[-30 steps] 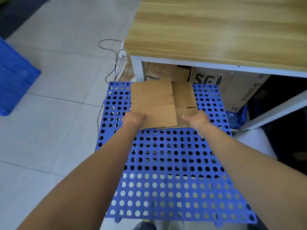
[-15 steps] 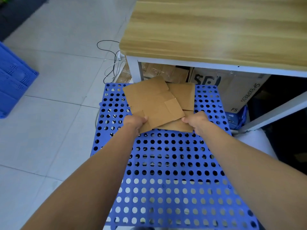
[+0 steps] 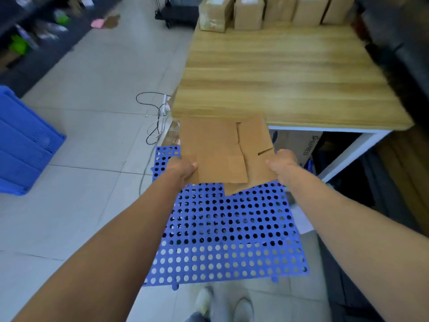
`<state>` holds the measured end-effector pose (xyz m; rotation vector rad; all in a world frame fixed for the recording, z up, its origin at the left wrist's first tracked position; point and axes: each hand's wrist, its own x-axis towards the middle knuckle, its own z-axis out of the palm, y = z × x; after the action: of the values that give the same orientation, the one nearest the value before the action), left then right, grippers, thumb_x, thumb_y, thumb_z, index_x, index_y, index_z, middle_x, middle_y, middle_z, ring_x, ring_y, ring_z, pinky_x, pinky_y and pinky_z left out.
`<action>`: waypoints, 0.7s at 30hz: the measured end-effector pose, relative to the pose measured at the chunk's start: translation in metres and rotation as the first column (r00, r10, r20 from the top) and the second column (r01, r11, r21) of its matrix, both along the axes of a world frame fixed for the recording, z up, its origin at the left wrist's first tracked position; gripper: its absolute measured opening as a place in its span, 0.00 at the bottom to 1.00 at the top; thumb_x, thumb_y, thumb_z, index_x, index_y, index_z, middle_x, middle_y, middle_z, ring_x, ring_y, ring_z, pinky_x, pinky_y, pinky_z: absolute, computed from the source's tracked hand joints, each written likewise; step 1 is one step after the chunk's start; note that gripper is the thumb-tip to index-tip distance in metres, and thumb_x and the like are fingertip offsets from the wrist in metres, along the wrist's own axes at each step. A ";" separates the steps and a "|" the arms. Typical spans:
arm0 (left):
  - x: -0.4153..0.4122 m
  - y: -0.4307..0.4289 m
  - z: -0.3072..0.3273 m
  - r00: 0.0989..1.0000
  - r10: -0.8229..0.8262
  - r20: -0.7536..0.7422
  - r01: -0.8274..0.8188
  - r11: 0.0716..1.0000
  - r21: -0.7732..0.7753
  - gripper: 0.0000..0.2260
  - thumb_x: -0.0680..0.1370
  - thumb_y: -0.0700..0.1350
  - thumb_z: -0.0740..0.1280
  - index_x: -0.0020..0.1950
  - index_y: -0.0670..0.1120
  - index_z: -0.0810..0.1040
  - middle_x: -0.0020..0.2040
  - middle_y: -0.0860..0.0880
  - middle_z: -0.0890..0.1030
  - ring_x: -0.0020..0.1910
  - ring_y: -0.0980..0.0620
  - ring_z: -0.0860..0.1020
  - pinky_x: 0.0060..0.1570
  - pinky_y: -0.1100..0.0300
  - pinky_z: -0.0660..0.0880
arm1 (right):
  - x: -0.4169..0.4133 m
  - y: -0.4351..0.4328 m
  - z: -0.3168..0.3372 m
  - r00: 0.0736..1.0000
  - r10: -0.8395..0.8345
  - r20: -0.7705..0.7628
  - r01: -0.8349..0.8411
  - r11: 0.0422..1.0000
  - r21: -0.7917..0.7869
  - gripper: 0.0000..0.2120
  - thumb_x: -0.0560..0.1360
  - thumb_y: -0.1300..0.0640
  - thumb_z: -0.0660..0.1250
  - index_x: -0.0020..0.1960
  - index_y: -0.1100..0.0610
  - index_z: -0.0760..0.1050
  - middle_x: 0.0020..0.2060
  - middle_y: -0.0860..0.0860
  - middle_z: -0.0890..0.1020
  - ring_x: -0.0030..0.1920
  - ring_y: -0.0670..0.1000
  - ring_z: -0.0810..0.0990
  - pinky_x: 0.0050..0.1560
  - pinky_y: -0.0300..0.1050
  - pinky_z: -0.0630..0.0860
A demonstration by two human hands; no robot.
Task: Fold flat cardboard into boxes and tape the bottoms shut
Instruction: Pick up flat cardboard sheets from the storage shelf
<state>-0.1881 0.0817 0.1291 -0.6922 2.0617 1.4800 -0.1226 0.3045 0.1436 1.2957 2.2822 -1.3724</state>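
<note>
We hold cardboard [image 3: 216, 147] over the mat [image 3: 222, 228].
Underside hidden; left hand [image 3: 182, 169] and right hand [image 3: 282, 163] pinch its near corners.

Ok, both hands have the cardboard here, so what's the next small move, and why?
Probably lay the cardboard on the table. The left hand and right hand grip its near edge, it is flat, held above the mat, and the table lies just ahead for folding.

Both bare arms stretch forward; left grip [image 3: 183, 168] and right grip [image 3: 282, 162] pinch the cardboard [image 3: 213, 145], thumbs on top.
</note>
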 end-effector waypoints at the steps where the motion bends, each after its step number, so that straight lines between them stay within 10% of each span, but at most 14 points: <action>1: 0.002 0.000 0.017 0.999 -0.016 -0.043 0.017 1.000 0.008 0.25 0.78 0.37 0.66 0.73 0.40 0.62 0.68 0.40 0.72 0.62 0.40 0.75 0.59 0.47 0.74 | 0.007 0.003 0.019 0.999 -0.015 -0.039 0.015 1.000 0.022 0.17 0.80 0.64 0.59 0.68 0.65 0.68 0.63 0.59 0.75 0.61 0.59 0.75 0.62 0.52 0.74; 10: 0.031 0.035 0.132 0.901 -0.334 -0.278 0.397 0.893 0.212 0.25 0.77 0.39 0.69 0.72 0.41 0.66 0.68 0.45 0.74 0.62 0.43 0.76 0.63 0.44 0.73 | 0.120 0.008 0.154 0.899 -0.290 -0.328 0.344 0.932 0.118 0.14 0.79 0.60 0.59 0.61 0.64 0.75 0.58 0.60 0.78 0.59 0.59 0.77 0.56 0.53 0.75; 21: 0.200 0.119 0.188 0.518 -0.760 -0.393 0.855 0.466 0.225 0.15 0.79 0.38 0.65 0.65 0.43 0.72 0.61 0.45 0.79 0.57 0.45 0.77 0.59 0.46 0.74 | 0.369 -0.019 0.217 0.553 -0.692 -0.464 0.802 0.593 0.073 0.11 0.77 0.65 0.58 0.57 0.64 0.74 0.55 0.61 0.78 0.52 0.59 0.77 0.57 0.58 0.77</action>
<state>0.0117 0.2011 0.3169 0.6495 1.7074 1.3029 0.2463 0.2858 0.3603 2.5508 2.2806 -1.6977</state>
